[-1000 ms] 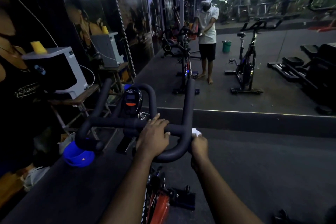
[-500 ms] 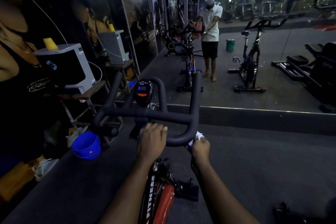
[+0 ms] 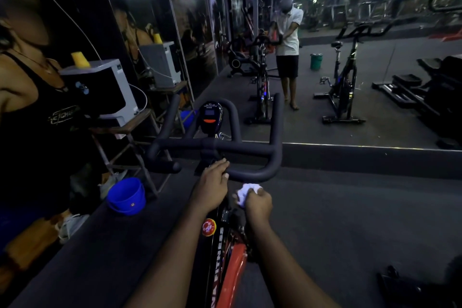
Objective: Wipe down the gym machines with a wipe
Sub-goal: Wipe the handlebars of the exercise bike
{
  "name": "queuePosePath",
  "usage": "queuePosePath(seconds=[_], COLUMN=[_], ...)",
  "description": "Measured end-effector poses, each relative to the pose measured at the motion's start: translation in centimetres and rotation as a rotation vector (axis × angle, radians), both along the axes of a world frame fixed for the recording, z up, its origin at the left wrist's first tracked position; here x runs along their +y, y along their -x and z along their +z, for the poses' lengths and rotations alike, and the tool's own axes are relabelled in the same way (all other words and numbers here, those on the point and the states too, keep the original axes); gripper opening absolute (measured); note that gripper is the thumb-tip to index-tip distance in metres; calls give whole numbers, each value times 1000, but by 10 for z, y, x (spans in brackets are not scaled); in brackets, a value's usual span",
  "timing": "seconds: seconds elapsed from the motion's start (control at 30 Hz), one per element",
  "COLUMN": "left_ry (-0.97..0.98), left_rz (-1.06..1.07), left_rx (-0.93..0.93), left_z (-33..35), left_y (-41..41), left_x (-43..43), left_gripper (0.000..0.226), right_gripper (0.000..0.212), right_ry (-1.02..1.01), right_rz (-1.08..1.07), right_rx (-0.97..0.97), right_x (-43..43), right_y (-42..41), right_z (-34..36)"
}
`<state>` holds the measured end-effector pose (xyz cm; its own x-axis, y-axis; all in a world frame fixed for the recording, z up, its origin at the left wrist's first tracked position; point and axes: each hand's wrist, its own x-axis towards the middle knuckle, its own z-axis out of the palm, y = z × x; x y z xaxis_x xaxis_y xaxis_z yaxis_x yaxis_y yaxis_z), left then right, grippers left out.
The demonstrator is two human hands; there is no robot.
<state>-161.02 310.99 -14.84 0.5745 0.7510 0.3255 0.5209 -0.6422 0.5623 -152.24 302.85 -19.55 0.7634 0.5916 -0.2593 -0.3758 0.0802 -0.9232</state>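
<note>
Down at 8 o'clock from the bike, a round blue plastic bucket [image 3: 126, 196] sits on the dark floor. Next comes the black padded bike handlebar [image 3: 215, 145], with a small dark screen box [image 3: 209, 117] at its 12 o'clock. The left hand [image 3: 211, 187] is at the bar's 6 o'clock, its grip curled over the near curve. At 3 o'clock from that hand is the crumpled white wipe [image 3: 246, 191]. The right hand [image 3: 258, 204] has its grip squeezed tight round it. The wipe is below the bar, not on it, and above the red and black bike frame [image 3: 231, 265]. I cannot tell if it touches the frame.

I think the job is only partly done. The left side of the bar, the screen box and the frame look left to wipe. So does the other black bike [image 3: 343, 90] shown in the big wall mirror [image 3: 387, 127] at 2 o'clock.

Half a second ago the wipe was pressed on the bar's right bend. Now the right hand has come down off the bar. The left hand keeps its spot.
</note>
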Motion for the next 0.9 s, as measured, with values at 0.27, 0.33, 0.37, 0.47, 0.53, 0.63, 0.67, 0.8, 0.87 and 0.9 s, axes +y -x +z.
queuePosePath(seconds=[0.27, 0.33, 0.37, 0.47, 0.53, 0.63, 0.67, 0.8, 0.87, 0.9], left_ry=[-98, -86, -63, -57, -62, -94, -111, -126, -103, -84], left_rz=[-41, -102, -119, -122, -118, -73, -53, 7, 48, 55], left_rx=[74, 119, 114, 96, 100, 64, 56, 47, 84, 111], left_z=[15, 18, 18, 20, 20, 20, 21, 19, 18, 19], left_y=[-36, -48, -53, -66, -73, -89, -94, -114, -131, -136], left_x=[-7, -6, -3, 4, 11, 24, 28, 45, 50, 51], left_gripper=[22, 23, 24, 23, 23, 20, 19, 20, 21, 22], right_gripper=[25, 25, 23, 23, 31, 20, 25, 64, 67, 61], right_ry=[284, 285, 294, 321, 313, 251, 191, 134, 157, 155], right_rz=[-232, -221, -207, -146, -148, -58, 100, 697, 781, 791], right_rx=[-310, -382, -427, -588, -736, -1243, -1366, -1599, -1762, -1842], right_x=[-17, -16, -14, -7, 0, 14, 17, 23, 41, 51], right_y=[-80, -92, -98, -120, -138, -172, -182, -219, -249, -259], right_z=[32, 48, 54, 68, 71, 62, 57, 47, 53, 59])
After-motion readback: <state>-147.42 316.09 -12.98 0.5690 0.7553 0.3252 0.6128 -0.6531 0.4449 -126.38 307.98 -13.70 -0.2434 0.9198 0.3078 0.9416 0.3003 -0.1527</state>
